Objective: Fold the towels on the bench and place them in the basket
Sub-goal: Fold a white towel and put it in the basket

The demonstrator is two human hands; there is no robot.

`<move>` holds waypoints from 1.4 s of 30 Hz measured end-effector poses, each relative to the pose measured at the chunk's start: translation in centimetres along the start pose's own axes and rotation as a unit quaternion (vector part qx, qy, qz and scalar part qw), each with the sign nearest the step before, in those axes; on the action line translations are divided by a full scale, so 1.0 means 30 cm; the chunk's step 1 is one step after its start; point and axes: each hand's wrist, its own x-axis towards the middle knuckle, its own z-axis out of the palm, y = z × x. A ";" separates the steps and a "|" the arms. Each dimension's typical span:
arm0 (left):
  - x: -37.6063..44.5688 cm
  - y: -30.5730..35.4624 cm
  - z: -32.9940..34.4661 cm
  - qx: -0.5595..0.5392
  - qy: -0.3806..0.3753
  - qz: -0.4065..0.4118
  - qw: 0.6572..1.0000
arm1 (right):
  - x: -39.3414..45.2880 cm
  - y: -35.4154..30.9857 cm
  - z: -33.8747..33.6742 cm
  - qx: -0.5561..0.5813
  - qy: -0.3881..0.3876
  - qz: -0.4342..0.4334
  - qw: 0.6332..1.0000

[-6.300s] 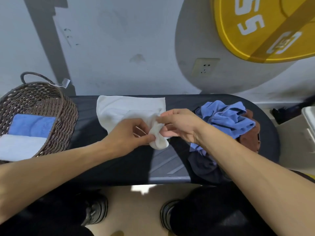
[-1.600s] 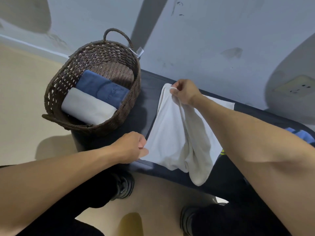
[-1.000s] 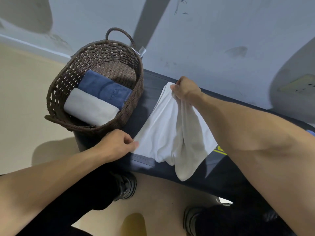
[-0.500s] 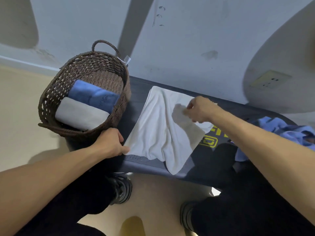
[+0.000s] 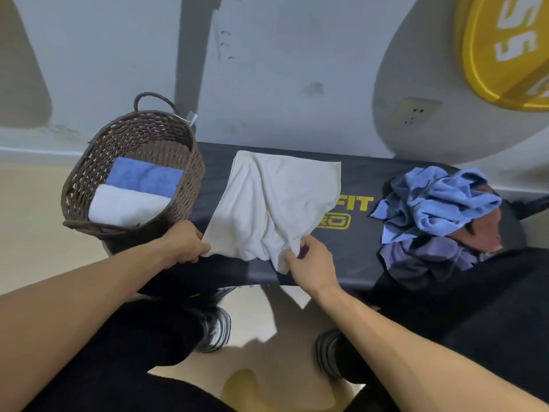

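A white towel (image 5: pixel 276 200) lies rumpled across the black bench (image 5: pixel 365 263). My left hand (image 5: pixel 185 243) pinches its near left corner at the bench's front edge. My right hand (image 5: pixel 309 261) grips the bunched near right part of the same towel. A brown woven basket (image 5: pixel 190 173) stands at the bench's left end and holds a folded blue towel (image 5: pixel 144 179) and a folded white towel (image 5: pixel 124 205). A loose heap of towels (image 5: pixel 436 203), light blue over dark purple and brown, sits on the right end of the bench.
The bench stands against a grey wall (image 5: pixel 282 69) with a socket (image 5: pixel 414 113). A yellow weight plate (image 5: pixel 505 49) hangs at the top right. My legs and shoes (image 5: pixel 215 330) are below the bench's front edge on a beige floor.
My right hand let go of the towel's far edge and came down to its near right part. The towel now lies flatter on the bench. My left hand keeps its corner.
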 end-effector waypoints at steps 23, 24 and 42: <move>-0.009 0.103 -0.030 0.365 0.059 0.108 0.923 | 0.191 0.099 -0.271 -0.098 -0.018 0.145 0.984; 0.002 0.142 -0.030 0.342 0.072 0.143 0.926 | 0.209 0.095 -0.273 -0.101 0.009 0.135 0.986; 0.389 0.398 -0.039 0.177 0.073 0.208 0.959 | 0.521 -0.044 -0.340 -0.100 -0.045 -0.028 0.994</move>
